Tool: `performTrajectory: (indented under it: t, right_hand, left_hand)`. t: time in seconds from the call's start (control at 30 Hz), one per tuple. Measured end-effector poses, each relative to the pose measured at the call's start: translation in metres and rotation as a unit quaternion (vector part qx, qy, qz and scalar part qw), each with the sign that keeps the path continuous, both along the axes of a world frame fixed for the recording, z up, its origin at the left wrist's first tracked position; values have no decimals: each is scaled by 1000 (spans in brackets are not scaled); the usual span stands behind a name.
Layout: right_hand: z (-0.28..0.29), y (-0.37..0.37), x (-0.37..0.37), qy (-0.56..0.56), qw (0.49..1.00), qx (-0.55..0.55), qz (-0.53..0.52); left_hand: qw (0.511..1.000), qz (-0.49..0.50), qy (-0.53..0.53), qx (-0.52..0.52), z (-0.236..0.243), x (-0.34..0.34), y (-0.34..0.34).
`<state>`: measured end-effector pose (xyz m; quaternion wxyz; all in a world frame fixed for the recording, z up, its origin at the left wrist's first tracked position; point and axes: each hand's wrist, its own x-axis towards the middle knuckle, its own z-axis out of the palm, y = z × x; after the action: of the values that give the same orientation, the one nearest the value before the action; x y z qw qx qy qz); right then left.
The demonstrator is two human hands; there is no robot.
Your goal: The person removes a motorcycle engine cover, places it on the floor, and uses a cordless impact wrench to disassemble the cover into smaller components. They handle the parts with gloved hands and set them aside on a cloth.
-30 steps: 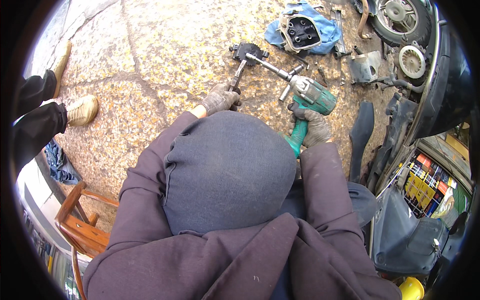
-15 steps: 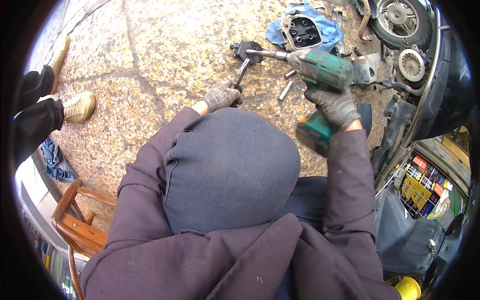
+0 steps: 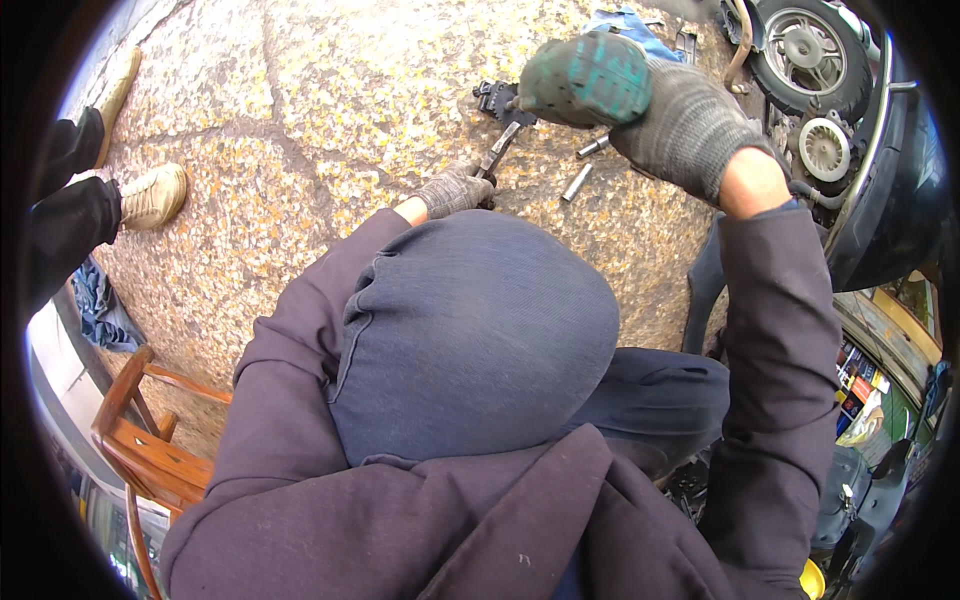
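Note:
My left hand [image 3: 452,190], in a grey knit glove, is closed round a narrow metal hand tool [image 3: 497,150] with a flat silver end. That end reaches to a small black toothed part [image 3: 497,100] on the stone floor. A green cordless power driver [image 3: 585,80] is gripped in my right hand [image 3: 685,125], also gloved. The driver stands upright over the black part, its body seen from above. Its front end points down toward the part, and whether the two touch is hidden.
Two short metal tubes [image 3: 577,182] lie on the floor below the driver. A blue cloth [image 3: 640,30], a wheel with tyre [image 3: 803,48], a pale fan disc [image 3: 825,148] and a dark vehicle panel [image 3: 890,190] are along the right. Another person's shoes [image 3: 155,205] and a wooden chair [image 3: 160,455] are left.
My right hand has raised and tipped the driver from lying level to upright, swinging its handle end up. My left hand with the metal tool stays nearly in place.

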<state>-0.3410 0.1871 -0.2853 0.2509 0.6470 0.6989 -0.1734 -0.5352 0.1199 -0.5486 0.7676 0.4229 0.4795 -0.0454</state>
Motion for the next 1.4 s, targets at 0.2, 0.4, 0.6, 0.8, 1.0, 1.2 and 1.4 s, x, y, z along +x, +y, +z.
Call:
performTrajectory:
  t: [0.2,0.4,0.6,0.8,1.0,1.2,1.4]
  right_hand:
    - [-8,-24,27,79,997,10,18]
    - [-16,-32,40,196,975,101,-33]
    - [-25,-12,36,190,977,70,63]
    - [-51,17,27,193,961,43,194]
    - [-70,36,26,202,948,29,243]
    - [-74,40,30,206,943,21,259]
    - [-75,40,32,211,941,17,263]
  left_hand:
    - [999,-19,29,31,-17,-10,-6]
    - [999,-19,31,31,-7,-2,1]
    - [989,-65,86,97,15,1,6]
    - [983,-109,108,102,30,5,23]
    - [982,-97,92,133,42,-2,25]
    - [983,-58,131,114,36,-4,19]
    - [960,-101,184,185,22,5,22]
